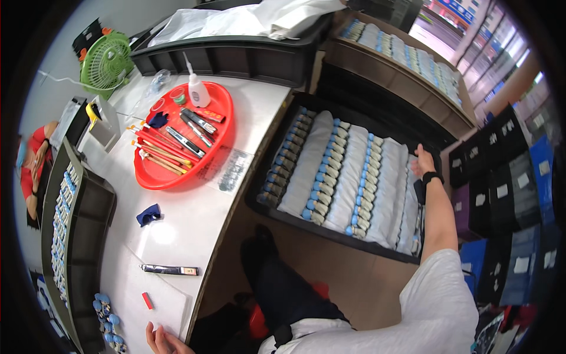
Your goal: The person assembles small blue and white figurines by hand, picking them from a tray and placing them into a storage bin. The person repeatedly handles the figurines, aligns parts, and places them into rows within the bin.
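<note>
Blue-and-cream figurines (pixel 367 183) stand packed in slanting rows between soft white strips (pixel 348 184), all inside a black crate (pixel 331 233). In the head view this crate lies mostly to the left of the fingers of the right hand (pixel 423 161), which reaches across its right end with the arm stretched out and a black wristband (pixel 434 176) just below the hand. Those fingers look partly bent, but whether they grip anything cannot be told at this size. Beyond them, a second crate (pixel 401 82) carries more such rows. The left hand (pixel 168 342), partly cut off by the lower edge, has its fingers loosely parted over the near end of the white tabletop (pixel 183 236). Near these fingers, just ahead, lies a small red block (pixel 147 301), and to their left a loose cluster of blue-topped pieces (pixel 108 321). Farther ahead of them lie a slim black tool (pixel 170 269) and then a dark blue cloth (pixel 148 215). Well ahead of the same fingers, a round red tray (pixel 221 133) holds brushes (pixel 162 151), more slim tools and a white squeeze bottle (pixel 199 94). A clear bag of small parts (pixel 227 171) lies just beside the tray, toward the tabletop's right edge.
</note>
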Tool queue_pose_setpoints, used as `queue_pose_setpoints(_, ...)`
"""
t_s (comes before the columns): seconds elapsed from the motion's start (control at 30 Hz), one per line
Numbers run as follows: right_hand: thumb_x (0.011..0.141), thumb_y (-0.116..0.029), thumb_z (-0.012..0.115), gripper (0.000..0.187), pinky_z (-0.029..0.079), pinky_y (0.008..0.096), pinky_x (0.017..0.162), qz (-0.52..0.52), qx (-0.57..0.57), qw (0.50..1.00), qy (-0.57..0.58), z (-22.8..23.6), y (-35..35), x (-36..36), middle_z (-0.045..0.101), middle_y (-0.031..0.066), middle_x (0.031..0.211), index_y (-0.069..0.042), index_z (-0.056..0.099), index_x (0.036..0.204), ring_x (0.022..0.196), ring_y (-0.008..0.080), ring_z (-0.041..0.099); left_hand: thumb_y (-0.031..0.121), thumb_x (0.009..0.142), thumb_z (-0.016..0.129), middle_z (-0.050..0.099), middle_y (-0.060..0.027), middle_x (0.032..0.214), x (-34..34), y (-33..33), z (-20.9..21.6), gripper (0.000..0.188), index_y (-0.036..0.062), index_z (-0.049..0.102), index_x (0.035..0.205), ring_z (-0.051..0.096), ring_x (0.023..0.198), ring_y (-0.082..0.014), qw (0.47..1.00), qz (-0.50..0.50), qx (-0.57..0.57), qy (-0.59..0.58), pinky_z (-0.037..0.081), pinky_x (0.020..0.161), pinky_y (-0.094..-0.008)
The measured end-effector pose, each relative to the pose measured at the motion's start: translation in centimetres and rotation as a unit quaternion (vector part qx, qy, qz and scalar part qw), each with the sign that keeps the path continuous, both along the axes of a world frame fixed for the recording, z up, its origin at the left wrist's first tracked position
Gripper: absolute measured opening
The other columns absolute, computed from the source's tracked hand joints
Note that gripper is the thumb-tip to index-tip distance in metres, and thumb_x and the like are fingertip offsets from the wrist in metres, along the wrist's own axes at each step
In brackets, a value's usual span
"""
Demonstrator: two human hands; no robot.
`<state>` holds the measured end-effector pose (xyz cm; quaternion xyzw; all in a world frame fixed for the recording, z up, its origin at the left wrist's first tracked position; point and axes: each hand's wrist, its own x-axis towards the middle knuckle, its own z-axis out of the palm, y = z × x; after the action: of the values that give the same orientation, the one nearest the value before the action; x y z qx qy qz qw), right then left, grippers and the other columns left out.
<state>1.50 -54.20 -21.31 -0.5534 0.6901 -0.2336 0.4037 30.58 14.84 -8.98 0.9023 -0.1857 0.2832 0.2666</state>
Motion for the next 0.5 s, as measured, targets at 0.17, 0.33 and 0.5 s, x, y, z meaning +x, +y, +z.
queue_pose_setpoints(0.17, 0.09, -0.042, 0.046, 0.043, 0.048, 0.0264, 0.052, 0.083, -0.065, 0.992, -0.075, 6.1, 4.7, 0.4, 0.061, 0.0074, 0.079, -0.005, 0.056, 0.111, 0.062, 0.0142, 0.059, 0.0, 0.083, 0.057, 0.059, -0.019, 0.102, -0.8, 0.1, 0.4, 0.01, -0.0053, 0.064, 0.088, 0.06, 0.082, -0.0263, 0.999, -0.023, -0.01, -0.024, 0.051, 0.066, -0.0322)
queue_pose_setpoints(0.33, 0.09, -0.024, 0.052, 0.026, 0.045, 0.0214, 0.052, 0.259, -0.127, 0.936, -0.203, 11.0, 15.3, 7.0, 0.06, 0.0031, 0.079, -0.004, 0.057, 0.106, 0.064, 0.0089, 0.057, -0.007, 0.081, 0.051, 0.058, -0.0189, 0.105, 0.0, 1.0, -1.3, 0.017, -0.0047, 0.059, 0.095, 0.056, 0.096, -0.031, 0.995, -0.061, -0.074, 0.012, 0.045, 0.082, -0.0344)
queue_pose_setpoints(0.5, 0.087, -0.008, 0.055, 0.024, 0.046, 0.0223, 0.062, 0.516, -0.019, 0.811, -0.275, 12.3, 32.5, 16.6, 0.06, 0.0047, 0.081, 0.002, 0.054, 0.109, 0.071, 0.0096, 0.056, -0.007, 0.075, 0.055, 0.06, -0.0179, 0.101, -0.3, 2.4, -0.1, 0.017, -0.0007, 0.062, 0.09, 0.061, 0.087, -0.03, 0.981, -0.09, -0.169, 0.017, 0.05, 0.075, -0.0344)
